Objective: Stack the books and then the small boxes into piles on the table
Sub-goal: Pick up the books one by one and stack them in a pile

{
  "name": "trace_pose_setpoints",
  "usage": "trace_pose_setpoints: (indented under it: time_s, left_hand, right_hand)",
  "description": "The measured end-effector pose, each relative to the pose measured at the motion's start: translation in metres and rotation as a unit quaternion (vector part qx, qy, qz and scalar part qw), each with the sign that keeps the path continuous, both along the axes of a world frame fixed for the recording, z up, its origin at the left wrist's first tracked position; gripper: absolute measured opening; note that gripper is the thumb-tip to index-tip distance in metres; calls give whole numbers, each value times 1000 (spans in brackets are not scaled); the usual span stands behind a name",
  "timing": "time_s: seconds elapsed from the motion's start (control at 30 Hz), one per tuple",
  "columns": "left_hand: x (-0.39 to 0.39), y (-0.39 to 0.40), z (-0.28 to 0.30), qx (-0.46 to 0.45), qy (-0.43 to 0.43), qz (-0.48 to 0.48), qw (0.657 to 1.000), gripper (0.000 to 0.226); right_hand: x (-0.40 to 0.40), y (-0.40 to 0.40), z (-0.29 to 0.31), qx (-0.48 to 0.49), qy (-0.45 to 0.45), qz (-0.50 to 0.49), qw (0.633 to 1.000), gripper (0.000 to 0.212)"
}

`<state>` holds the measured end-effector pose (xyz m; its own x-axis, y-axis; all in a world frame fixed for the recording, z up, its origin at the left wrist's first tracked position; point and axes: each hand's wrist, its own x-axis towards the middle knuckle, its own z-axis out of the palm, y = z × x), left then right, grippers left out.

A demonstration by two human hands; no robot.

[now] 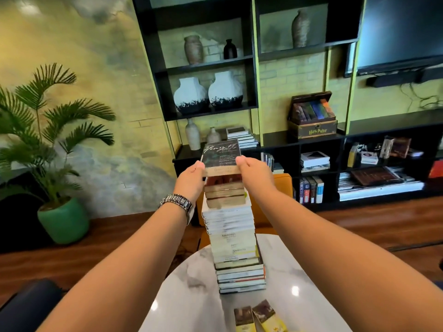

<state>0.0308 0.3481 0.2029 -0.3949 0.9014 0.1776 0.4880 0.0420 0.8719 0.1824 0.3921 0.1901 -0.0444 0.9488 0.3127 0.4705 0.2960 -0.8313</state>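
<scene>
A tall pile of books point(235, 238) stands on the round white marble table point(191, 283). At its top I hold a dark-covered book point(221, 153), flat and just above or on the books beneath. My left hand point(191, 174) grips its left edge, thumb on the cover. My right hand point(251, 170) grips its right edge the same way. Two small yellow-and-brown boxes point(259, 317) lie at the table's near edge, in front of the pile.
An orange chair point(282, 188) stands behind the table. A black shelf unit point(335, 140) with vases, books and a box set lines the far wall. A potted palm point(60, 200) stands at the left. A dark seat point(28, 305) shows at lower left.
</scene>
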Motion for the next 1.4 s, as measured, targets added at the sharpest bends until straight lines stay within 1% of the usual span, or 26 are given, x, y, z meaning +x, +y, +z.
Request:
trace_pose_setpoints:
  time_s: [0.07, 0.17, 0.27, 0.3, 0.37, 0.5, 0.67, 0.77, 0.87, 0.93, 1.07, 1.1, 1.2, 1.23, 1.3, 1.4]
  left_hand:
    - [-2, 7, -4, -5, -28, -1, 1000, 34]
    - [-7, 20, -18, -14, -53, -5, 998, 33]
    - [-9, 27, -30, -24, -75, -5, 997, 43]
    - [-10, 29, -33, -20, -76, -7, 997, 41]
    - [-11, 32, -37, -13, -69, -8, 998, 46]
    - [-13, 36, -43, -6, -65, -2, 998, 52]
    - [-11, 35, -45, -7, -53, -18, 998, 56]
    - [-12, 35, -47, -11, -55, -16, 998, 60]
    - [-10, 32, -45, -9, -43, -29, 999, 57]
    - [-10, 29, -49, 3, -46, -31, 998, 55]
    - [-7, 12, -66, 18, -72, -50, 996, 60]
    - [-5, 5, -71, 27, -73, -55, 995, 58]
    - [-2, -16, -87, 48, -63, -71, 994, 41]
    - [-1, -21, -92, 46, -56, -84, 994, 43]
    - [-2, -33, -114, 17, -58, -97, 993, 58]
    - [4, -53, -147, -29, -76, -117, 990, 64]
  right_hand:
    - [-4, 7, -7, -7, -3, -2, 1000, 35]
    - [-9, 15, -20, -3, -10, -5, 1000, 38]
    - [-10, 20, -27, 5, -16, -14, 1000, 39]
    - [-10, 21, -28, 9, -16, -15, 1000, 39]
    - [-11, 24, -30, 11, -19, -16, 1000, 37]
    - [-11, 23, -35, 13, -22, -25, 999, 39]
    - [-12, 19, -35, 13, 9, -33, 999, 35]
    - [-12, 18, -35, 5, 6, -30, 1000, 32]
    - [-11, 14, -35, -7, 35, -15, 999, 36]
    - [-8, 8, -37, -22, 65, -4, 998, 42]
    - [-1, -11, -51, -32, 78, 4, 996, 46]
    - [1, -19, -55, -38, 87, 4, 995, 43]
    - [9, -46, -67, -45, 104, 12, 993, 36]
    - [11, -52, -73, -52, 106, 15, 993, 37]
    - [15, -72, -90, -71, 101, 16, 992, 38]
    - [21, -98, -116, -96, 89, 11, 991, 41]
